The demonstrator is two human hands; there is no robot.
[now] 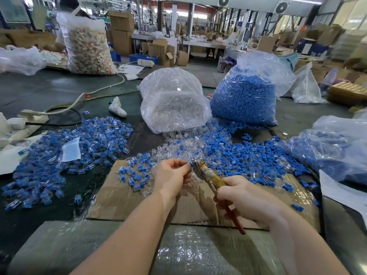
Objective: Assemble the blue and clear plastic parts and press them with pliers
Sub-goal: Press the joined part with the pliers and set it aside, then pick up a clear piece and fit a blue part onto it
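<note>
Blue part (191,164), small and mostly hidden, sits pinched at the fingertips of the left hand (172,176), right up against the nose of the pliers (200,165); whether a clear piece is already fitted to it cannot be told, since the curled fingers cover it. The right hand (241,197) is wrapped round the pliers' taped, worn handles, with one red handle poking out below the palm, and the jaws look nearly closed on or just beside the part. Judging by its size, the part is very light, stiff and smooth, so it is likely to slip or flick away (a hard squeeze might also crack a thin clear shell); it is best held by its sides near the tip of thumb and forefinger, leaving the end free for the jaws. Under both hands lies a flattened cardboard sheet (123,195) on the dark table (49,88). Loose blue and clear pieces (228,153) spread just beyond, a heap of what look like finished ones (65,153) lies to the left, and further back stand a bag of clear parts (174,108) and a bag of blue parts (246,98)
</note>
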